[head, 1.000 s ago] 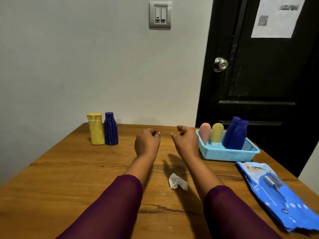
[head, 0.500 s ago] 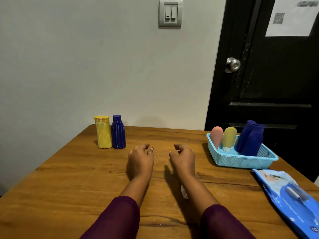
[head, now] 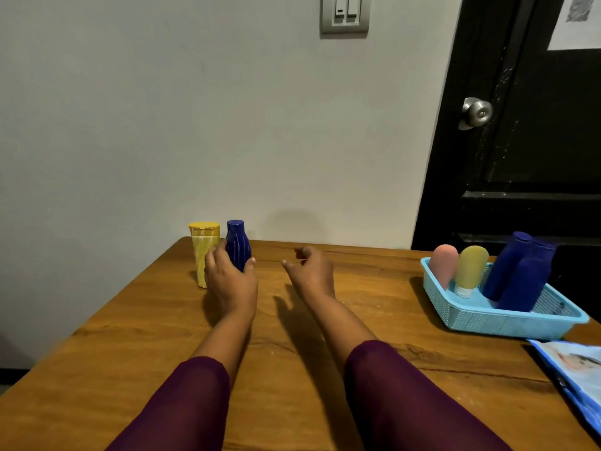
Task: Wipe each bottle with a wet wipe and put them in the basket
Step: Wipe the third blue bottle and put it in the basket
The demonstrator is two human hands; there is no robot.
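Four bottles (head: 471, 268) are sitting in the basket (head: 481, 322); the blue bottle (head: 238, 247) is being gripped by the left hand (head: 231, 283), right hand (head: 313, 271) loose and empty.

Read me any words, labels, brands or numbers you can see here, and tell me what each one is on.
No word or number here can be read.
The white sheet on the door: a QR code cut off by the frame, with no legible print.
The wipes pack: only a printed picture shows.
The yellow bottle and the blue bottle beside it: stripes, no legible label.
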